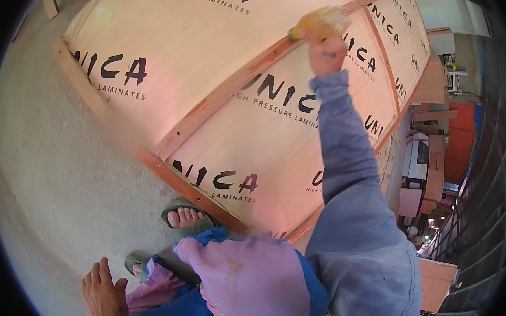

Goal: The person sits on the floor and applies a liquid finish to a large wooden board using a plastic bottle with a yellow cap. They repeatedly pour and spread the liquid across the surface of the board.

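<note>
My right arm stretches far out over a large wooden frame [226, 103] with pale printed sheets between its strips. My right hand [327, 56] is closed on a yellowish, partly see-through thing [324, 20], perhaps a plastic bottle or bag. It is smeared by motion, so its exact kind is unclear. It is at the middle strip near the far end of the frame; whether it touches the wood cannot be made out. My left hand [104, 297] hangs at the lower left beside my leg, fingers stretched out and holding nothing.
The frame's near edge strip [176, 180] runs right beside my sandalled foot [186, 215]. Grey concrete floor [55, 152] spreads along the left. Boards and boxes [421, 165] are stacked at the right, near an orange-red panel [459, 142] and a dark slatted surface [491, 172].
</note>
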Available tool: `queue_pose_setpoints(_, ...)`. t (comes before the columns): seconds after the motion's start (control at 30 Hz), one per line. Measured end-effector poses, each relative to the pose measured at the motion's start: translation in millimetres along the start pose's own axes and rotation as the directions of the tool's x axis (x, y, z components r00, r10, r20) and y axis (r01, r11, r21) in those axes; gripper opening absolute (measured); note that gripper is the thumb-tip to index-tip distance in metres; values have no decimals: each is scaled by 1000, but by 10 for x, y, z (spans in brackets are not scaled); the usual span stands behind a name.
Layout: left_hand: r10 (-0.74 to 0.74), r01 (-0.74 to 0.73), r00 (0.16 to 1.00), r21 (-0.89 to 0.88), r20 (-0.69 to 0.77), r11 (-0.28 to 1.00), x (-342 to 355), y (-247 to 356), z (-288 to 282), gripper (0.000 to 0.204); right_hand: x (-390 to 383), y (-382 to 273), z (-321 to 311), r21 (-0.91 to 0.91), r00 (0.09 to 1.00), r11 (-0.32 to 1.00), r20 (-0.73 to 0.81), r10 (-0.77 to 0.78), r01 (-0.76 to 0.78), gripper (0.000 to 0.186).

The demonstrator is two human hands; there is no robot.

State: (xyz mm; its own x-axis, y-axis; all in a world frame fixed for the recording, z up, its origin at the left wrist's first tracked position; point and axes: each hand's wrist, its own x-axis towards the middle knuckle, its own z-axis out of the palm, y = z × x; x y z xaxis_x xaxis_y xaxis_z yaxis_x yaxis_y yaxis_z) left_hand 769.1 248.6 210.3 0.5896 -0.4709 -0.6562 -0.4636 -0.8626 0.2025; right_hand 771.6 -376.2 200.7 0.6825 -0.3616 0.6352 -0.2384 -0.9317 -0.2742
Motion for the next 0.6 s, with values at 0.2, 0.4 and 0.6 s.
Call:
queue_pose_setpoints(0.2, 148, -147, 989, 66, -16, 987, -1, 41, -177, 52, 69, 176, -56, 195, 990, 974, 112, 91, -111, 16)
queue_pose_setpoints(0.4, 135, -134, 991, 81, -16, 988, -23, 28, -212, 50, -545, -583, 71, 303, 935, 938, 251, -251, 170, 18)
queue_pose_setpoints(0.6, 141, -142, 990, 57, 11, 988, 26, 47, -213, 49, 218, 381, -41, 15, 985, 984, 3, 175, -175, 22)
